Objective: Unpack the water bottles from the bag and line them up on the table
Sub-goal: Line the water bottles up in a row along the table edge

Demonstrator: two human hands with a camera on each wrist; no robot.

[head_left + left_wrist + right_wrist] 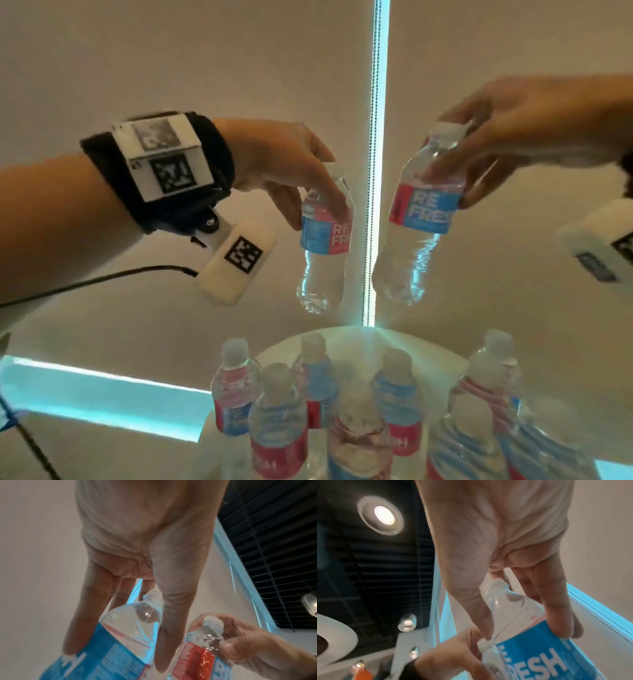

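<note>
I hold two clear water bottles with blue and pink labels in the air above the table, one in each hand. My left hand grips the left bottle by its shoulder, thumb on one side and fingers on the other. My right hand grips the right bottle just under its white cap, and this bottle tilts a little. The two bottles hang close together and apart. Several more bottles stand upright in a cluster on the round white table below. No bag is in view.
A pale roller blind with a bead chain hangs straight ahead, with a bright slit of light beside it. A lit sill runs along the lower left. A dark slatted ceiling with a round lamp shows overhead.
</note>
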